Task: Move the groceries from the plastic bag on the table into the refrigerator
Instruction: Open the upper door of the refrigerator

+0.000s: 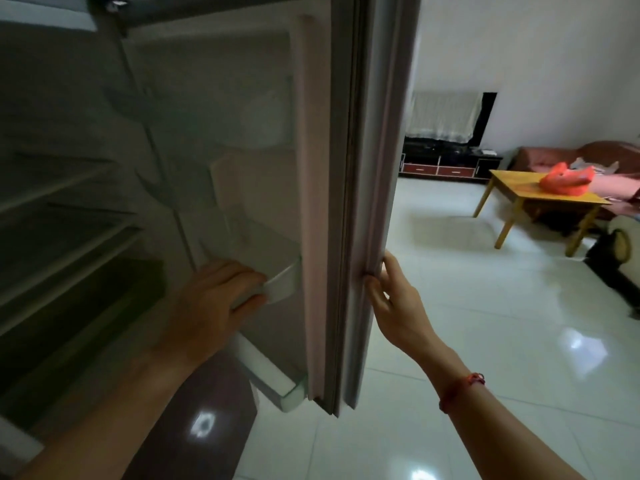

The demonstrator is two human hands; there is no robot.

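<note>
The refrigerator (86, 140) stands open at the left of the view, its dim interior showing several shelves (69, 216) stacked one above the other. The refrigerator door (242, 98) is swung out towards the camera, so its pale inner liner and gasket face left and its outer edge runs down the middle of the view.

The left hand (211, 299) reaches to the inside of the door and rests on a clear door bin (280, 282) low on the liner. Its fingers are curled over the bin's front rim with the thumb below. The picture is smeared here, so the hold looks like a grip but may be looser. The right hand (391, 296) holds the outer edge of the door at about the same height. Its fingers wrap round the edge from the far side and the thumb presses the near face, a firm pinch on the door itself. A red string bracelet (460, 389) sits on the right wrist.

The red plastic bag (568, 180) lies well apart from the refrigerator, across the glossy tiled floor (485, 306), on the far right part of a low wooden desk (512, 188), near its back edge. The bag is slumped and lumpy; what it contains cannot be made out from here. Behind the desk is a reddish sofa (550, 157), and a dark TV cabinet (446, 168) stands against the back wall.
</note>
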